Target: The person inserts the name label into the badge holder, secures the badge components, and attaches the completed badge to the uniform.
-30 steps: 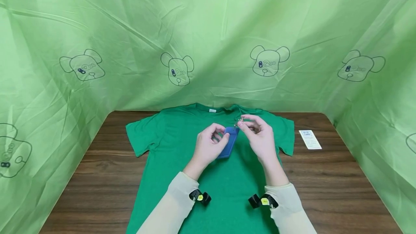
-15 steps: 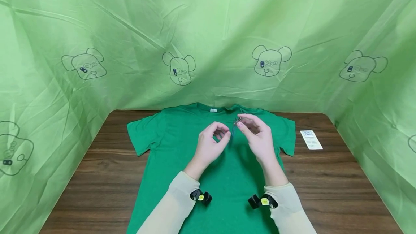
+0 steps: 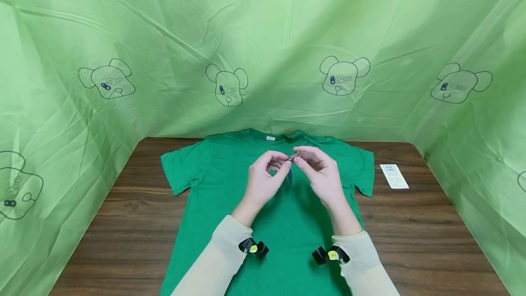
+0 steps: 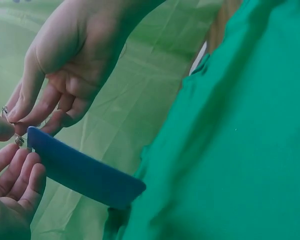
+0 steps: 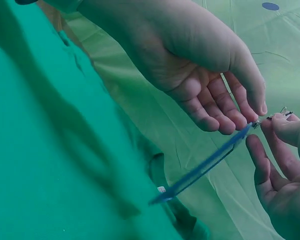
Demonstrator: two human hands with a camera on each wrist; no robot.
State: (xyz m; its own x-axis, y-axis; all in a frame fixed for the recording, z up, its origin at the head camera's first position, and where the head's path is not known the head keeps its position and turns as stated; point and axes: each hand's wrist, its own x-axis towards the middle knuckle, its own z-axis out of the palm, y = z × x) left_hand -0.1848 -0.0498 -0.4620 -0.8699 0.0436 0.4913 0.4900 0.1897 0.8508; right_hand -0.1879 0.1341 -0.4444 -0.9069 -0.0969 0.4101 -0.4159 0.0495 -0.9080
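A thin blue card holder (image 3: 289,177) hangs edge-on over the green T-shirt (image 3: 263,232), below a small metal clip (image 3: 294,154). My left hand (image 3: 263,179) pinches the metal fitting at the top of the holder between thumb and forefinger. Close against it, my right hand (image 3: 325,179) grips the clip's other end between thumb and fingertips. In the left wrist view the holder (image 4: 85,167) slants down from the fingers, its flat side showing. The right wrist view has the clip (image 5: 285,113) partly covered by my right thumb.
On the brown wooden table (image 3: 419,232), to the shirt's right, lies a white printed card (image 3: 394,177). The shirt is spread flat, collar at the far edge. Green curtain (image 3: 271,35) with bear-head drawings hangs behind and at both sides.
My left hand let go of the holder's blue body and moved up to the metal fitting. The holder turned from showing its face to edge-on. My right hand shifted slightly left.
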